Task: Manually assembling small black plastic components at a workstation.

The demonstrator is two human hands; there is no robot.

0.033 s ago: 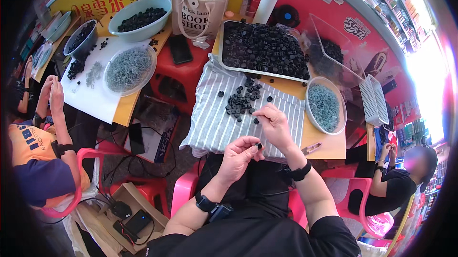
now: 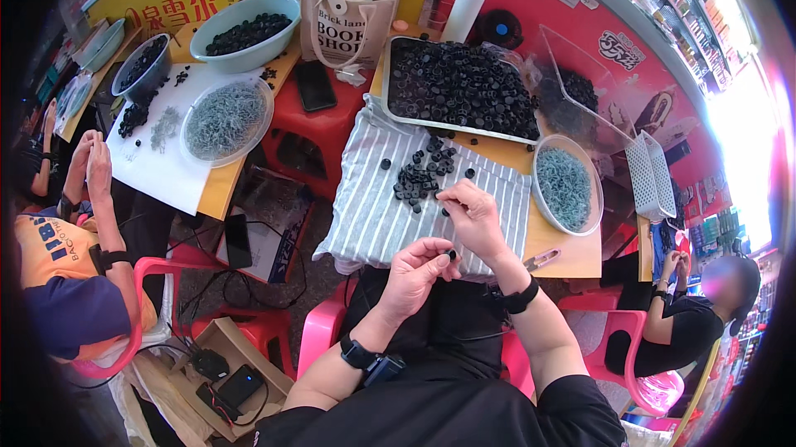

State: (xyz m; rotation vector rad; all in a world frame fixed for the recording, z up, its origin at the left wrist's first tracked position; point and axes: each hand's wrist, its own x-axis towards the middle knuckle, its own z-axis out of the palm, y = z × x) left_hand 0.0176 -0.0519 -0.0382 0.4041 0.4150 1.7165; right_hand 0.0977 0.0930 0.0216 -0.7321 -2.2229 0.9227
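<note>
Surroundings: a striped grey-and-white cloth [image 2: 373,206] covers the near table edge, with a loose heap of small black round plastic parts [image 2: 423,175] at 12 o'clock from the hands.
Behind the heap: a shallow metal tray [image 2: 390,107] packed with more black parts, nothing between it and the hands.
At 2 o'clock: an oval clear dish of pale grey-green wire clips [image 2: 566,184], just beside the cloth.
At 10 o'clock: a red plastic stool [image 2: 311,128] with a black phone [image 2: 315,85] lying flat on it.
Other people: one in an orange shirt [image 2: 58,252] at 9 o'clock, another seated at 3 o'clock, both well apart.
Hard to make out: the tray's far parts blur into one dark mass; the right hand's fingertips hide whatever they pinch.
Left hand [image 2: 417,269]: palm turned up, thumb and forefinger pinched on one small black ring-shaped part [image 2: 452,255].
Right hand [image 2: 475,216]: just above the left, fingers curled together; cannot tell what it holds.
Hands: close, nearly touching, over the lap edge.
</note>
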